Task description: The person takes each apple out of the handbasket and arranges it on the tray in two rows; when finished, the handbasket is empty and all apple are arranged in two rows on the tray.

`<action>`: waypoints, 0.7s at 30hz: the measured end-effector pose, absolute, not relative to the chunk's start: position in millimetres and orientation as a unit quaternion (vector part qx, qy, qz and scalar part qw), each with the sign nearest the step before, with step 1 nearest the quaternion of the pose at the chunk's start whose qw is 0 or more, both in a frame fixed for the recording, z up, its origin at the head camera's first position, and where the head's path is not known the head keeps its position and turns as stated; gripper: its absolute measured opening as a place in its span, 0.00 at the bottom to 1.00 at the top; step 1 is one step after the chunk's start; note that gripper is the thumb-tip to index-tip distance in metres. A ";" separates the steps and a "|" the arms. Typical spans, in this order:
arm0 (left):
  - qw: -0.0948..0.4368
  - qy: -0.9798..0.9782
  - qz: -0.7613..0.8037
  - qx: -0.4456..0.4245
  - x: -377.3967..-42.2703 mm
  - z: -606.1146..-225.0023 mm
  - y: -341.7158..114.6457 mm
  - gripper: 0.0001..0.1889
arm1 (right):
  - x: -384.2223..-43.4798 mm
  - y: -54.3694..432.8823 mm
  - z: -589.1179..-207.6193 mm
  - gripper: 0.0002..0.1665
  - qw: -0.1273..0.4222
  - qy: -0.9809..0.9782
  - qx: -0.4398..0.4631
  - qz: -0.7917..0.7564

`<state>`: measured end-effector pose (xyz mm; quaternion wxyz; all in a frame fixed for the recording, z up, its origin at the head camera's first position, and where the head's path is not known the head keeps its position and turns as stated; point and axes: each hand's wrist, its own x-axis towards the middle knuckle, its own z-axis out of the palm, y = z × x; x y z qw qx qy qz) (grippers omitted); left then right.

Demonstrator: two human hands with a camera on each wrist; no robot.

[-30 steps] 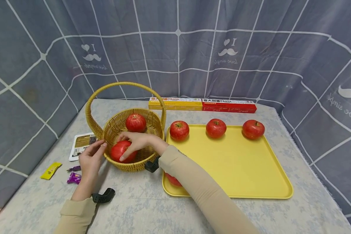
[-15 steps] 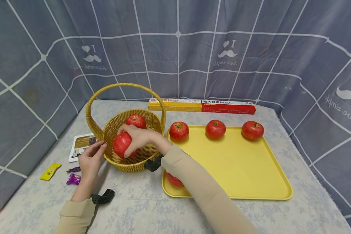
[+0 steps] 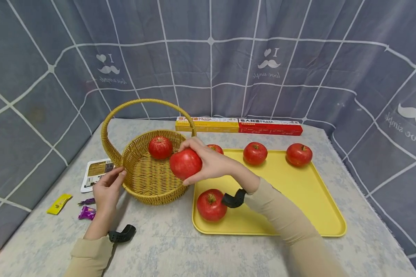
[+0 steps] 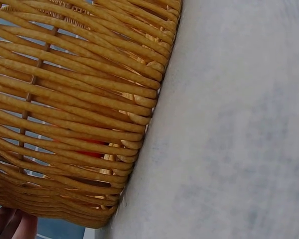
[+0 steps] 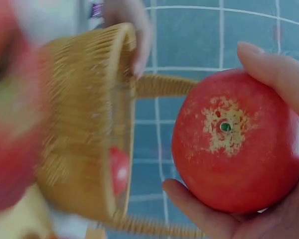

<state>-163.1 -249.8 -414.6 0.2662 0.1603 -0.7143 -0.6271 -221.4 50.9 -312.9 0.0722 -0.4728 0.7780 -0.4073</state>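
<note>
My right hand grips a red apple in the air over the right rim of the wicker basket. The right wrist view shows the apple close up, thumb and fingers around its sides and a yellowish patch facing the camera. Inside the basket, toward the back, sits another red apple. My left hand pinches the basket's left rim beside the foot of the tall arched handle. In the left wrist view, its fingertips show at the rim's corner, beside the woven wall.
Right of the basket lies a yellow tray with apples near its corners and back edge, one at front left. Behind stand a yellow pasta box and a red one. Small wrapped items, including a yellow packet, lie at left.
My right hand has lifted the apple up from the basket's front and carried it right, over the rim toward the tray. My left hand has stayed at the basket's rim.
</note>
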 end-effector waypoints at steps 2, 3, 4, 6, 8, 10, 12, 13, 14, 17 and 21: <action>0.266 -0.713 -0.628 0.162 -163.5 -414.9 -249.8 0.12 | -217.1 73.1 -318.9 0.41 0.053 0.780 -0.476 -0.402; 0.266 -0.713 -0.628 0.162 -163.6 -415.1 -249.7 0.12 | -214.7 84.0 -322.2 0.41 0.048 0.781 -0.474 -0.404; 0.266 -0.713 -0.627 0.163 -163.8 -415.3 -249.8 0.12 | -212.1 94.5 -325.2 0.41 0.048 0.783 -0.468 -0.408; 0.263 -0.712 -0.630 0.165 -163.7 -415.1 -249.4 0.13 | -207.1 114.6 -332.0 0.41 0.050 0.784 -0.452 -0.422; 0.260 -0.711 -0.632 0.168 -163.6 -414.2 -249.6 0.13 | -201.2 132.9 -337.9 0.41 0.050 0.791 -0.428 -0.433; 0.256 -0.710 -0.633 0.172 -163.5 -413.7 -249.7 0.13 | -195.3 148.6 -342.9 0.41 0.047 0.799 -0.408 -0.438; 0.254 -0.710 -0.633 0.174 -163.5 -413.4 -249.7 0.13 | -188.2 161.2 -346.4 0.41 0.043 0.805 -0.391 -0.444; 0.253 -0.711 -0.632 0.176 -163.6 -413.5 -249.7 0.13 | -184.2 166.1 -346.9 0.41 0.043 0.808 -0.383 -0.446; 0.253 -0.712 -0.632 0.175 -163.7 -413.5 -249.7 0.13 | -180.1 170.3 -347.2 0.41 0.043 0.810 -0.378 -0.446; 0.254 -0.714 -0.628 0.176 -163.9 -413.7 -249.6 0.13 | -169.4 181.2 -350.2 0.40 0.052 0.818 -0.354 -0.450; 0.255 -0.710 -0.634 0.171 -163.5 -413.7 -249.5 0.13 | -168.3 198.6 -370.4 0.41 0.057 0.827 -0.323 -0.456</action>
